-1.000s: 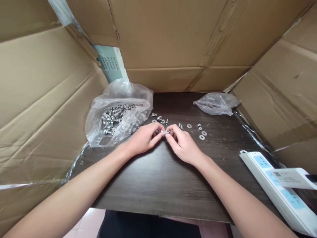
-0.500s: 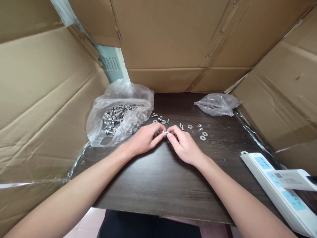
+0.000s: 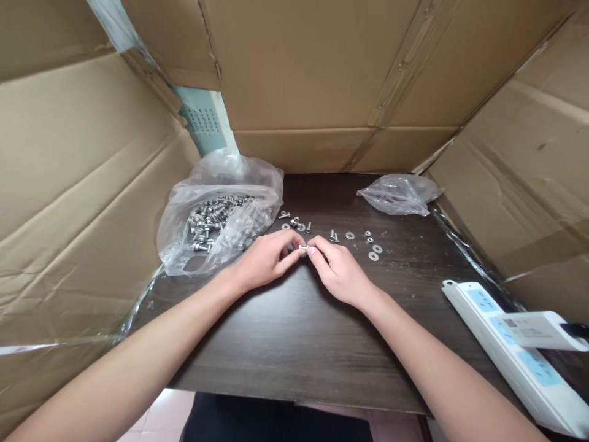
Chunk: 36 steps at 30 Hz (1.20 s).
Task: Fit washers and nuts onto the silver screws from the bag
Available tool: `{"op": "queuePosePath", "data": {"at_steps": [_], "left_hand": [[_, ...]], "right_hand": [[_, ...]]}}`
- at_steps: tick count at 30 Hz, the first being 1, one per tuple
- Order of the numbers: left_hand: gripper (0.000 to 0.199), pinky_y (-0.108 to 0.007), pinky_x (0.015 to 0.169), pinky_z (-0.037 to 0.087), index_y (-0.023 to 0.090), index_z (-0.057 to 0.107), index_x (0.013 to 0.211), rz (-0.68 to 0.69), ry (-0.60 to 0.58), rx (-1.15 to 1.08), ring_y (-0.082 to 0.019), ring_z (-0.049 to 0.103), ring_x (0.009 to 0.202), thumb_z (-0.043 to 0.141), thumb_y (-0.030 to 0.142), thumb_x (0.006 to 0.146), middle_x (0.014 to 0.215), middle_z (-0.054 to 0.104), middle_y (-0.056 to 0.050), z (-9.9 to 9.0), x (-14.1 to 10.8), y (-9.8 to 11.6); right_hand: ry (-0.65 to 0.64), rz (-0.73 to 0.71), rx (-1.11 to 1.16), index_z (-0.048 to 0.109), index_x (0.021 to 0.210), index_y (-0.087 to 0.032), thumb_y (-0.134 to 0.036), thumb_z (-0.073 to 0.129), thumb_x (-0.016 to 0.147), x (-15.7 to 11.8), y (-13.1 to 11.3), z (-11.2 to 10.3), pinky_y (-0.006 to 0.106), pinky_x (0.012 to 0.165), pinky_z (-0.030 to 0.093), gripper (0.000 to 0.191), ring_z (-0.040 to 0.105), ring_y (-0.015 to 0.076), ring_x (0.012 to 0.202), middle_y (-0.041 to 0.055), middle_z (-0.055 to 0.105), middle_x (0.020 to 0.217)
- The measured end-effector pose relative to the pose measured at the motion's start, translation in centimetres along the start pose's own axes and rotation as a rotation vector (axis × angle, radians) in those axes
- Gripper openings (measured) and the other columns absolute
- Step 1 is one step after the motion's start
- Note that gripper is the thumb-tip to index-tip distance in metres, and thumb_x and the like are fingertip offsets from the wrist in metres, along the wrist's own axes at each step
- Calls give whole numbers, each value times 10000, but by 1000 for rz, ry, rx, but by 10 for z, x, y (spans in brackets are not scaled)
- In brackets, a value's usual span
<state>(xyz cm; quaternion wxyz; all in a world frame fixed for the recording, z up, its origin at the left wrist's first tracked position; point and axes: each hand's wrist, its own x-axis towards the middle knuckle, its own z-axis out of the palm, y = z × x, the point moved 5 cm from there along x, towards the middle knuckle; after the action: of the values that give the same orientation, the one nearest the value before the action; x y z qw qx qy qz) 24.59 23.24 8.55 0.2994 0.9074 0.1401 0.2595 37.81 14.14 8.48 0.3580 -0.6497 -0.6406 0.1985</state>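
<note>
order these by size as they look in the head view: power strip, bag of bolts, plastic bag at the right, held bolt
Largest to smallest:
1. Bag of bolts and power strip: unsure, since the strip is nearer the camera
2. Plastic bag
3. Held bolt

No text is legible: dark characters on the pale green panel (image 3: 207,116), upper left, and fine print on the white tag (image 3: 536,331), lower right, are too small.
</note>
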Motion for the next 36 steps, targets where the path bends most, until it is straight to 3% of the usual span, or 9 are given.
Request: {"op": "queuePosePath", "data": {"at_steps": [14, 28, 36], "left_hand": [[60, -222, 610, 454, 175, 620, 946, -5, -7, 2, -87, 581, 629, 602, 229, 925, 861, 648, 2, -2, 0, 4], [76, -208, 626, 485, 166, 629, 968, 9, 29, -11, -89, 617, 659, 593, 230, 952, 871, 679, -4, -1, -1, 2], [71, -192, 627, 490, 167, 645, 978, 0, 54, -55, -85, 620, 670, 605, 219, 951, 870, 688, -2, -2, 1, 1]], "right_hand": [[-13, -30, 12, 520, 952, -216, -300, 468, 1014, -2, 1, 2, 295, 668, 382, 116, 522, 161, 692, 4, 593, 791], [-51, 41, -158, 501, 978, -220, -338, 326, 1051, -2, 0, 7, 328, 712, 384, 223, 590, 208, 790, 57, 670, 944], [-30, 87, -83, 504, 984, -228, -378, 313, 1056, -1, 3, 8, 329, 713, 379, 253, 589, 206, 791, 42, 675, 921]]}}
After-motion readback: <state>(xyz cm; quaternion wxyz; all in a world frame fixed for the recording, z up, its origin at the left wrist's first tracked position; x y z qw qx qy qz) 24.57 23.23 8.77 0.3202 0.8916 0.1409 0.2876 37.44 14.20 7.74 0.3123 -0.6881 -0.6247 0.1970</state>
